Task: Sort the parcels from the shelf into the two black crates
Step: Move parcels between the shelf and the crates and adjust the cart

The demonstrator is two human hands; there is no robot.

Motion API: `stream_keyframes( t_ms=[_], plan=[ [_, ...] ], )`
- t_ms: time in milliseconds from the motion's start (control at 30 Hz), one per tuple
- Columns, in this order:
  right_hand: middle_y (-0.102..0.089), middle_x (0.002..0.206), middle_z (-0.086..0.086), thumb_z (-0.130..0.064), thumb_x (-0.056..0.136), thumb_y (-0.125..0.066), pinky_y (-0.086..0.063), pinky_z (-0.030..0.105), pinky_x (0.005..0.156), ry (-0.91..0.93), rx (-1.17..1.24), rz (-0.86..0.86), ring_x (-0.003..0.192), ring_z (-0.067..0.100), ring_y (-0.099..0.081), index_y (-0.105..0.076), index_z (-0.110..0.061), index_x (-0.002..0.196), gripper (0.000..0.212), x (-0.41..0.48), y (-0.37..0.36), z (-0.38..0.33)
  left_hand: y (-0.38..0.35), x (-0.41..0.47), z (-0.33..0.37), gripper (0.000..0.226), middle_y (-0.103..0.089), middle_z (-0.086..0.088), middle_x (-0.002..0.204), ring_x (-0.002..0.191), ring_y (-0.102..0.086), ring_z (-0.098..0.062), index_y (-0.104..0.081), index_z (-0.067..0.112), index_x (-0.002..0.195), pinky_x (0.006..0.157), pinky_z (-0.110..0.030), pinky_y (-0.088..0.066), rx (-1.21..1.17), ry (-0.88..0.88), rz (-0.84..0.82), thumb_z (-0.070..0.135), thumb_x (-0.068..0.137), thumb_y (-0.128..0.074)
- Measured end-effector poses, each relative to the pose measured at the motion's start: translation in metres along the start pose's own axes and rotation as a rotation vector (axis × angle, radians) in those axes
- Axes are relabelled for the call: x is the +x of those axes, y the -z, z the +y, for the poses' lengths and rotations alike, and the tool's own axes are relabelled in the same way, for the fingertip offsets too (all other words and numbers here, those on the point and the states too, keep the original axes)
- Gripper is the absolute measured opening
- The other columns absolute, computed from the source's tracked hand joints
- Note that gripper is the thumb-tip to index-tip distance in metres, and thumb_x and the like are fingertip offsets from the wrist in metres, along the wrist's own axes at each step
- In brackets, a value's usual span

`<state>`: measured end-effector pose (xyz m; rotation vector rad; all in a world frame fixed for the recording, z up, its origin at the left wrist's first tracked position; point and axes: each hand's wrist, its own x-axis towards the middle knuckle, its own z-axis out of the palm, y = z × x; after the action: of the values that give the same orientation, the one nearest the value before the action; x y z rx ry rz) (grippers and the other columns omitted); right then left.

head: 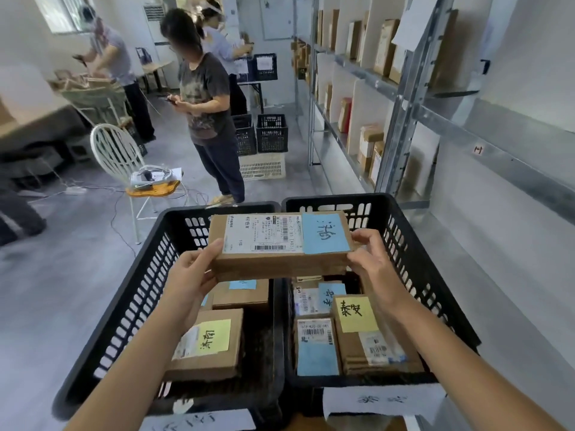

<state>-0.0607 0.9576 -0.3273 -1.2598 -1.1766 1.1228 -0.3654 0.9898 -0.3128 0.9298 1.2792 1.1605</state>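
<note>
— Where is the parcel [280,264] now?
— In the air, above the place where the two black crates meet. The left hand [193,272] grips its left end and the right hand [370,259] pinches its right end.
— What is on top of it?
— A white label [261,233] and a blue note [325,233].
— And the crates?
— The left crate [137,300] and the right crate [417,265] stand side by side, both holding other parcels [211,346]. The shelf [407,98] is at the right.

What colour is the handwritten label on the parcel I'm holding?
Light blue: the handwritten label sits beside the white shipping label. Head view shows it best.
</note>
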Motion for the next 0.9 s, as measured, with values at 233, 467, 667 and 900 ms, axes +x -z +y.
stream_keyframes(
  t_ms=[233, 467, 667, 900],
  plan=[
    [-0.058, 0.12, 0.006, -0.063, 0.087, -0.057, -0.055, 0.046, 0.089, -0.13, -0.13, -0.111, 0.107, 0.02, -0.062, -0.044, -0.025, 0.101, 0.043, 0.024, -0.03, 0.009, 0.039, -0.013, -0.007, 0.099, -0.074, -0.013, 0.107, 0.097, -0.072, -0.024, -0.063, 0.003, 0.119, 0.085, -0.033, -0.055, 0.009, -0.035, 0.056, 0.062, 0.044, -0.09],
    [-0.068, 0.116, 0.0, -0.069, 0.056, -0.08, -0.055, 0.043, 0.094, -0.306, -0.117, -0.227, 0.1, 0.018, -0.07, -0.051, -0.023, 0.125, 0.087, 0.039, -0.068, 0.008, 0.08, -0.014, -0.013, 0.066, -0.072, -0.019, 0.111, 0.099, -0.071, -0.028, -0.06, 0.003, 0.114, 0.078, -0.031, -0.059, -0.028, -0.018, 0.102, 0.047, 0.069, -0.08],
    [-0.076, 0.103, -0.008, -0.052, 0.065, -0.082, -0.053, 0.039, 0.098, -0.34, -0.122, -0.41, 0.097, 0.011, -0.072, -0.065, -0.028, 0.115, 0.058, 0.032, -0.133, 0.014, 0.136, 0.004, -0.021, 0.075, -0.07, -0.016, 0.11, 0.093, -0.07, -0.027, -0.058, 0.013, 0.113, 0.09, -0.045, -0.054, 0.126, -0.043, 0.283, 0.064, 0.062, -0.08],
    [-0.072, 0.114, -0.011, -0.053, 0.06, -0.089, -0.053, 0.031, 0.095, -0.511, -0.336, -0.541, 0.099, 0.007, -0.07, -0.058, -0.028, 0.128, 0.079, 0.035, -0.172, 0.033, 0.173, 0.031, -0.026, 0.026, -0.071, -0.01, 0.112, 0.105, -0.069, -0.025, -0.062, 0.016, 0.111, 0.088, -0.041, -0.055, 0.128, -0.01, 0.307, 0.035, 0.092, -0.066]
  ],
)
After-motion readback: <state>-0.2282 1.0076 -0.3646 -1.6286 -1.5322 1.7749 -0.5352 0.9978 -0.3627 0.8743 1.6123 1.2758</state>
